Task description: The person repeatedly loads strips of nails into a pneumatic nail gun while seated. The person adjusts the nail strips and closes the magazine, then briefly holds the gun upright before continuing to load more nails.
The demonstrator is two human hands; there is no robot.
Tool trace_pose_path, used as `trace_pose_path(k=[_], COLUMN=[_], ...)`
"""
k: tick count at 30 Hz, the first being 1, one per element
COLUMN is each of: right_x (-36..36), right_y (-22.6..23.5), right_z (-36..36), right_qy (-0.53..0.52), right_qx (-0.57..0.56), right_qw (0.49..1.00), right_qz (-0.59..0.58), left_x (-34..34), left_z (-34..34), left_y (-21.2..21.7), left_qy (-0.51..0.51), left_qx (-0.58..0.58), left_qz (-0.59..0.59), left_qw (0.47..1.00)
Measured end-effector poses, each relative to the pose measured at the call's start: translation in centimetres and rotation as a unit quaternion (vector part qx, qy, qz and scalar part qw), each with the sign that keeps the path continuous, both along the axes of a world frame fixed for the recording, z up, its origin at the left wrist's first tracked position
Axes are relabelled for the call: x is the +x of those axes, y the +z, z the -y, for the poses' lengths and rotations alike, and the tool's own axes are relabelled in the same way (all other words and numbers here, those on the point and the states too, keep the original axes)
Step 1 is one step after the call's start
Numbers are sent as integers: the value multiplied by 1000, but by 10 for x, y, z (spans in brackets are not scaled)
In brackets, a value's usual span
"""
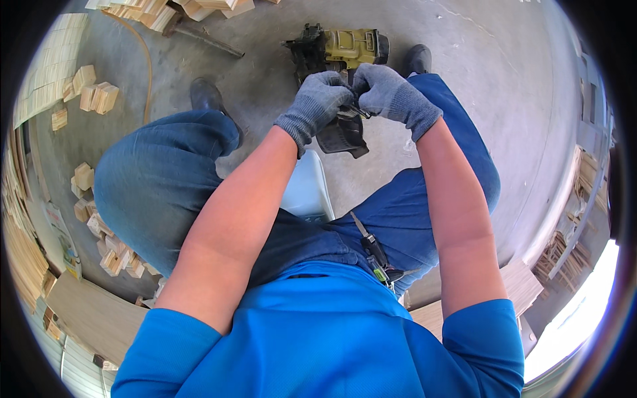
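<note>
Both hands (352, 96) around nail gun (340, 56)

Both forearms are extended forward from the lower edge of the view and are bare from short blue sleeves to the wrists. Grey knit gloves are worn on both hands. The left hand (317, 99) is curled, knuckles uppermost, its fingers bent inward toward the right hand (388, 93). The right hand is likewise closed, its fingers folded down and pressed against those of the left. The two hands are held touching, fingertips together, between the raised knees.
</note>
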State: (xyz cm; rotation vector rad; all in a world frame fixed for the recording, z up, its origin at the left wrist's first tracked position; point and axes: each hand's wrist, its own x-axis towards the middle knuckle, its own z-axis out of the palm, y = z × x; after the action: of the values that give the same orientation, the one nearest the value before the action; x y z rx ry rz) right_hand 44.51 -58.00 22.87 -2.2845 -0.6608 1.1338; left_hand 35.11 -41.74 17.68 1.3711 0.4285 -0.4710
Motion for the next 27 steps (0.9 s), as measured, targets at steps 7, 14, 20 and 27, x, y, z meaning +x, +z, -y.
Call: trace_pose_path(k=[7, 14, 20, 27], right_x=[-2, -14, -14, -17], right_y=[-7, 3, 5, 5], right_z=[10, 2, 1, 1], right_qy=[-11, 63, 69, 39], right_qx=[45, -22, -48, -39], right_qw=[999, 989, 986, 980], right_qz=[22, 131, 141, 190], left_x=[-1, 0, -2, 8], left_z=[-3, -2, 1, 2], left_y=[-10, -18, -17, -8], left_qy=[0, -16, 4, -16], left_qx=[-12, -13, -69, -27], left_qz=[2, -14, -3, 4], left_qw=[1000, 1000, 998, 999])
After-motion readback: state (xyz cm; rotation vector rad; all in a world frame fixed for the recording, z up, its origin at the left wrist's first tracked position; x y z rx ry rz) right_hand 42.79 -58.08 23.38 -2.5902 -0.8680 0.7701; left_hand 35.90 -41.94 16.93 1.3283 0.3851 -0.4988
